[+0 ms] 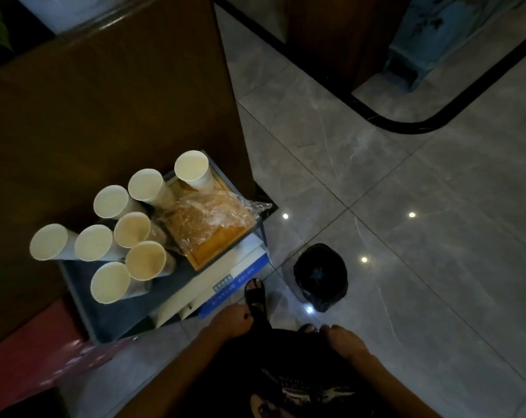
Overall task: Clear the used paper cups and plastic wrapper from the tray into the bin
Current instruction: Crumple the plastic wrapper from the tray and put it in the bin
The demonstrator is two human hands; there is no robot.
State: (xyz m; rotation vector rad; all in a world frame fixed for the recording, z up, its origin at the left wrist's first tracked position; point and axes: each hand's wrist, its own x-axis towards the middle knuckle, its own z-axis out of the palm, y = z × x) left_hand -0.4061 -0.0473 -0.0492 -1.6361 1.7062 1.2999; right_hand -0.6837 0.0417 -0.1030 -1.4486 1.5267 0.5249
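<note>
Eight paper cups (121,229) standing upright beside plastic wrapper (208,217) on tray (222,241); bin (320,277) waiting on floor nearby; left hand (233,321), right hand (344,339) hanging empty, fingers loosely curled.

I am looking for writing and finding little: a blue strip (237,280) along the front edge of the white unit under the tray is showing pale characters, too small and blurred to read. Nothing else is carrying legible text.
</note>
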